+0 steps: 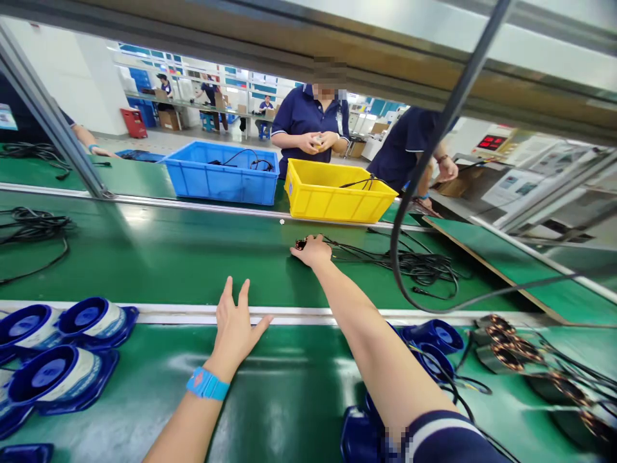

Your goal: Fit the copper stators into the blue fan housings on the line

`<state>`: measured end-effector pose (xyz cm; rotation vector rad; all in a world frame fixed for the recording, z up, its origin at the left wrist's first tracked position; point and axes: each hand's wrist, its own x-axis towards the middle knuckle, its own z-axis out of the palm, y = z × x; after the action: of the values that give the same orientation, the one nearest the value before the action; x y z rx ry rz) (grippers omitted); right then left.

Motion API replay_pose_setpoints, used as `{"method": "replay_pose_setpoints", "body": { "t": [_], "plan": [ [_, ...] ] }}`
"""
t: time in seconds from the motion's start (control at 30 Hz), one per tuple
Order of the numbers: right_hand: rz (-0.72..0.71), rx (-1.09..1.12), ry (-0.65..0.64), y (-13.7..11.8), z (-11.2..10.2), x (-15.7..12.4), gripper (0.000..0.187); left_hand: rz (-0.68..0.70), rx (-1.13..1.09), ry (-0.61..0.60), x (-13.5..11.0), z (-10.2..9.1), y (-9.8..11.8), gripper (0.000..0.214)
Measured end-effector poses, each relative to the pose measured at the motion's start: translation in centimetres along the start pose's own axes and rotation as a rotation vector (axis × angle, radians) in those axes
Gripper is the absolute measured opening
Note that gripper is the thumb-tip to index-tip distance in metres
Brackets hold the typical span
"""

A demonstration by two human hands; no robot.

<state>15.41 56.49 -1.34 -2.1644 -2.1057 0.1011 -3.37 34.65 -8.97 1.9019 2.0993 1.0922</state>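
L hand (237,326) is hovering over white rail (164,314), fingers spread wide, gripping nothing. Small coil part (301,244), dark w/ coppery windings, partly hidden, is showing nr far edge of green table (193,254), in front of yellow bin (337,198). R hand (315,253) is holding it, fingers curled over. Blk cables (424,267) are lying tangled twd table's R edge.

**Bright Factory Hall**

Backed at left by a white wall (89,71), with a red box (134,122) on grey floor (161,139) near a far desk (144,98). Fronted by a green desk (144,257), streaked with reflected light, beneath a metal beam (231,45).
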Motion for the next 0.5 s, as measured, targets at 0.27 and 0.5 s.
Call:
{"method": "replay_pose_setpoints", "body": {
  "t": [0.27, 0.5],
  "plan": [
    [-0.415, 0.165, -0.056, -6.8, -3.4, -13.9, 0.080, 0.038, -0.142, 0.337, 0.6, -8.7, 5.1, 0.081],
    [-0.908, 0.147, -0.292, -15.8, -2.5, -27.1, 0.090, 0.071, -0.089, 0.506, -4.7, -19.9, 6.1, 0.086]
  ]
}}
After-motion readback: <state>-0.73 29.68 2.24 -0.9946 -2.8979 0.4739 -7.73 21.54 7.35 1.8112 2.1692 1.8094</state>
